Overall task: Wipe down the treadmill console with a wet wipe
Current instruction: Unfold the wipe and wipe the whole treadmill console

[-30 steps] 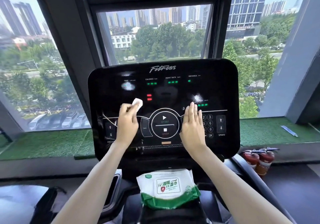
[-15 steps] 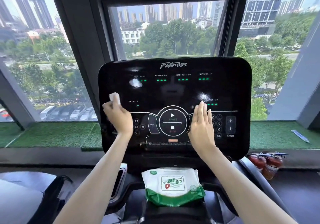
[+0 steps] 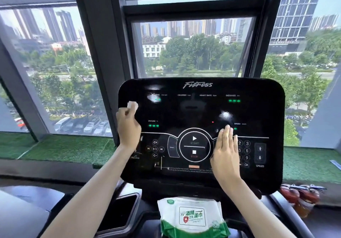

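The glossy black treadmill console (image 3: pixel 201 112) fills the middle of the view, with green readouts and a round start/stop control. My left hand (image 3: pixel 128 127) is closed on a small folded white wet wipe (image 3: pixel 132 106) and presses it against the console's upper left edge. My right hand (image 3: pixel 226 156) lies flat on the panel with fingers straight and together, just right of the start/stop ring, partly covering the number keypad. It holds nothing.
A white and green pack of wet wipes (image 3: pixel 191 217) sits on the tray under the console. A dark phone-like slab (image 3: pixel 118 210) rests in the left pocket. Red fire extinguishers (image 3: pixel 300 197) stand at the right, below green turf window ledges (image 3: pixel 70 149).
My left hand has slid the wipe from the console's centre out to the left edge and upward. My right hand stays flat in the same spot on the panel.
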The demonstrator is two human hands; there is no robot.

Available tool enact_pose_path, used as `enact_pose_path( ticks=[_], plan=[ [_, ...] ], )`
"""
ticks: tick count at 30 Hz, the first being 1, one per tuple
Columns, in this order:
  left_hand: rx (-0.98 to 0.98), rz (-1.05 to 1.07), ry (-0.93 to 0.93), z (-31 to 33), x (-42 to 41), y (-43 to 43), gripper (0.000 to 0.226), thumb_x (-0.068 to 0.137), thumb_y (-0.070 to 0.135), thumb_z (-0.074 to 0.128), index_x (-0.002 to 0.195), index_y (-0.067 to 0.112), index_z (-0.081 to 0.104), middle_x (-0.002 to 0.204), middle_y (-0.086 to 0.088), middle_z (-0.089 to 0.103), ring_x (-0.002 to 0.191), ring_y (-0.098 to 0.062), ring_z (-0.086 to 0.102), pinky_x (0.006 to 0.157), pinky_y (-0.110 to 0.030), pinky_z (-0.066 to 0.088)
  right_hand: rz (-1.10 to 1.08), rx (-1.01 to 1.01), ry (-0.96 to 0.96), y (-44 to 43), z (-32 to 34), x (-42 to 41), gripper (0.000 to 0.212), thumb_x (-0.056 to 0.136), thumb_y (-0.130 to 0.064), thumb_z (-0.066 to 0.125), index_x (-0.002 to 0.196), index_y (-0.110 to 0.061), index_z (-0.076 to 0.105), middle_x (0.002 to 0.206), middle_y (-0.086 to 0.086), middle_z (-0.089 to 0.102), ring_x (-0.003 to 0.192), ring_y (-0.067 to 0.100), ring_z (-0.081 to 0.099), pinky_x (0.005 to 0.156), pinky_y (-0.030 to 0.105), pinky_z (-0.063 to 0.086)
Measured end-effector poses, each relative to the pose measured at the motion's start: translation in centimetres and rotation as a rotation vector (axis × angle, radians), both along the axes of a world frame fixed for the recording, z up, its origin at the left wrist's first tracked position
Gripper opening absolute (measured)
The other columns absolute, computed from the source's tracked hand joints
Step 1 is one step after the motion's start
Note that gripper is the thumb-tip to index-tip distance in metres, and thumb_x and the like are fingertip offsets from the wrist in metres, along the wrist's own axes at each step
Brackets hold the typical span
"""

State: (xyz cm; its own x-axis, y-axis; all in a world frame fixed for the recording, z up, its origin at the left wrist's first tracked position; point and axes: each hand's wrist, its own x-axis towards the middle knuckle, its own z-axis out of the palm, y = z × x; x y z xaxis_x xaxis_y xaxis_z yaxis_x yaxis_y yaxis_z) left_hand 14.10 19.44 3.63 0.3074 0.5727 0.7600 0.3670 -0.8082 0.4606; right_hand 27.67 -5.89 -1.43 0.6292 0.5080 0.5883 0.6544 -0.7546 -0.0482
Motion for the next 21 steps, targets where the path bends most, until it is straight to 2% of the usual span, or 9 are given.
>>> enact_pose_path(
  ticks=[3, 7, 10, 12, 14, 16, 18, 19, 21],
  plan=[
    [-0.045, 0.048, -0.057, 2.9, 1.8, 0.5, 0.063, 0.079, -0.02, 0.041, 0.136, 0.008, 0.044, 0.102, -0.015, 0.043, 0.099, -0.028, 0.041, 0.08, -0.023, 0.036, -0.01, -0.004, 0.017, 0.0, -0.2, -0.1, 0.078, 0.057, 0.013, 0.066, 0.129, 0.021, 0.036, 0.139, 0.039, 0.032, 0.131, 0.048, 0.031, 0.107, 0.055, 0.03],
    [-0.067, 0.036, -0.12, 5.3, 3.9, -0.2, 0.06, 0.08, -0.019, 0.039, 0.135, 0.005, 0.045, 0.1, -0.008, 0.039, 0.097, -0.024, 0.039, 0.079, -0.02, 0.033, -0.018, 0.033, 0.005, 0.4, -0.2, 0.0, 0.074, 0.062, 0.013, 0.063, 0.13, 0.021, 0.035, 0.14, 0.038, 0.029, 0.133, 0.046, 0.025, 0.109, 0.053, 0.022],
    [0.021, -0.032, -0.07, 5.7, 5.0, -2.2, 0.059, 0.076, -0.021, 0.044, 0.127, 0.008, 0.052, 0.108, -0.009, 0.045, 0.098, -0.02, 0.038, 0.078, -0.023, 0.041, -0.017, 0.041, 0.008, 0.4, -0.1, 0.0, 0.071, 0.065, 0.013, 0.061, 0.13, 0.021, 0.034, 0.141, 0.038, 0.028, 0.133, 0.046, 0.027, 0.109, 0.053, 0.026],
    [0.144, -0.175, 0.019, 4.7, 5.8, -4.3, 0.063, 0.07, -0.024, 0.048, 0.123, 0.01, 0.055, 0.112, -0.003, 0.045, 0.098, -0.019, 0.04, 0.079, -0.026, 0.047, -0.013, 0.041, 0.021, 0.4, 0.0, -0.1, 0.071, 0.064, 0.014, 0.061, 0.13, 0.021, 0.034, 0.141, 0.038, 0.029, 0.133, 0.046, 0.028, 0.108, 0.055, 0.029],
    [0.286, -0.322, 0.158, 2.9, 6.3, -6.5, 0.066, 0.063, -0.023, 0.053, 0.121, 0.008, 0.055, 0.11, 0.002, 0.039, 0.092, -0.019, 0.039, 0.071, -0.031, 0.051, -0.015, 0.049, 0.031, 0.5, 0.0, -0.1, 0.072, 0.064, 0.014, 0.061, 0.13, 0.021, 0.034, 0.141, 0.037, 0.029, 0.133, 0.046, 0.028, 0.107, 0.055, 0.029],
    [0.47, -0.466, 0.342, 0.5, 6.1, -7.7, 0.069, 0.058, -0.02, 0.059, 0.122, 0.006, 0.05, 0.109, 0.0, 0.037, 0.087, -0.021, 0.039, 0.065, -0.035, 0.053, -0.011, 0.04, 0.031, 0.4, 0.0, -0.1, 0.074, 0.063, 0.014, 0.064, 0.13, 0.02, 0.034, 0.142, 0.037, 0.029, 0.134, 0.045, 0.028, 0.108, 0.054, 0.029],
    [0.623, -0.568, 0.476, -1.2, 5.1, -6.5, 0.068, 0.062, -0.017, 0.059, 0.125, 0.004, 0.047, 0.11, -0.004, 0.043, 0.088, -0.022, 0.043, 0.069, -0.034, 0.054, -0.004, 0.019, 0.028, 0.2, 0.1, 0.0, 0.079, 0.059, 0.013, 0.069, 0.13, 0.019, 0.035, 0.141, 0.036, 0.03, 0.133, 0.045, 0.029, 0.107, 0.054, 0.03],
    [0.615, -0.58, 0.461, -1.6, 4.4, -5.3, 0.064, 0.066, -0.017, 0.058, 0.127, 0.004, 0.049, 0.108, -0.004, 0.046, 0.089, -0.021, 0.044, 0.07, -0.035, 0.054, -0.003, 0.0, 0.028, 0.0, 0.2, 0.0, 0.082, 0.056, 0.013, 0.071, 0.13, 0.019, 0.036, 0.14, 0.036, 0.031, 0.132, 0.045, 0.031, 0.106, 0.054, 0.031],
    [0.454, -0.458, 0.26, -1.7, 3.4, -3.1, 0.058, 0.073, -0.018, 0.056, 0.126, 0.005, 0.055, 0.102, -0.004, 0.048, 0.089, -0.015, 0.044, 0.069, -0.033, 0.053, 0.004, -0.03, 0.033, -0.3, 0.3, 0.1, 0.088, 0.05, 0.01, 0.075, 0.129, 0.019, 0.038, 0.139, 0.037, 0.033, 0.131, 0.046, 0.033, 0.105, 0.054, 0.032]
  ],
)
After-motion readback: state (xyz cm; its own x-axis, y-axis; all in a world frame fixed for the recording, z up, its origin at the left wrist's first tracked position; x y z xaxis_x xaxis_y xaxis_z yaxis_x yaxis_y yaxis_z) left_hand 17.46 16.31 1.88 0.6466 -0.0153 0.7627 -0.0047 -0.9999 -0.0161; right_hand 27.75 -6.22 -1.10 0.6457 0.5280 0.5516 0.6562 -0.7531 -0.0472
